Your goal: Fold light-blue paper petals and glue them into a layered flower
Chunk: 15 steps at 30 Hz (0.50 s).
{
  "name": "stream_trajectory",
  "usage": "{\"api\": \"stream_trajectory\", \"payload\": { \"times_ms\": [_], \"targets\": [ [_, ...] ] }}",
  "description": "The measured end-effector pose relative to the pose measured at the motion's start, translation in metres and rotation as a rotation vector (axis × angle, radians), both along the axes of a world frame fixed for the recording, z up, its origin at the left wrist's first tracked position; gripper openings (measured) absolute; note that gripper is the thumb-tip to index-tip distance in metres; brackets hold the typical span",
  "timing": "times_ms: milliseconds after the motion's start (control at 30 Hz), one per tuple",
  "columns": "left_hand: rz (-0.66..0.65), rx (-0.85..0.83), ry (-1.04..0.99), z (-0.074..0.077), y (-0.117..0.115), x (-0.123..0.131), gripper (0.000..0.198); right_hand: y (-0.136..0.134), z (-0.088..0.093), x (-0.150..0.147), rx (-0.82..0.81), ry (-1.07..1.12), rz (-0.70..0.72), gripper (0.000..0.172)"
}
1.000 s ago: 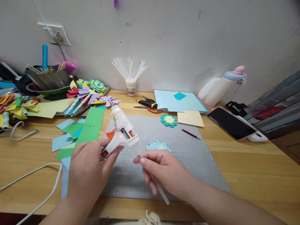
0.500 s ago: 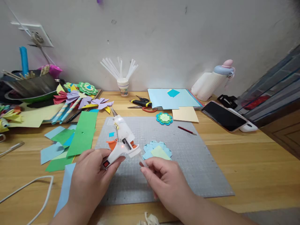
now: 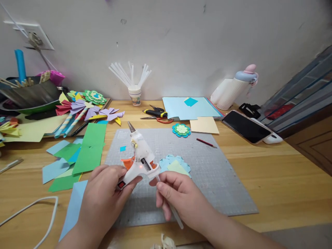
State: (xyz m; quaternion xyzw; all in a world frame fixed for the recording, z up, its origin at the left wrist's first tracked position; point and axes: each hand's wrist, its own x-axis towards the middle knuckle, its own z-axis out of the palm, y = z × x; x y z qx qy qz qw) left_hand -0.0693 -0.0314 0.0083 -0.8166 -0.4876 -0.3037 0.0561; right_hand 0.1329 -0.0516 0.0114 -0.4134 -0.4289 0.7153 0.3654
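**A wooden worktop against a white wall, crowded with paper-craft supplies.**

A grey cutting mat lies at the centre, with a red pencil on it and a layered paper flower at its far edge. Left of the mat lie green paper sheets and blue paper scraps, with a white cable looping near the front edge. Towards the wall stand a paper cup of white sticks, scissors, a stack of pale blue sheets and a cream square of paper. A phone rests to the right.
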Motion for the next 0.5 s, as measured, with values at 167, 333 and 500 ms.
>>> {"api": "stream_trajectory", "payload": {
  "times_ms": [167, 333, 500],
  "targets": [
    [-0.098, -0.150, -0.036, 0.016, 0.003, -0.017, 0.025, 0.001, -0.003, -0.001, -0.008, 0.158, -0.087, 0.027],
    [0.197, -0.476, 0.000, 0.029, 0.022, -0.073, 0.039, -0.004, -0.009, 0.003, -0.036, 0.149, -0.116, 0.027],
    [0.182, -0.774, 0.302, 0.014, 0.020, -0.096, 0.041, -0.010, -0.014, 0.006, -0.045, 0.100, -0.102, 0.024]
  ]
}}
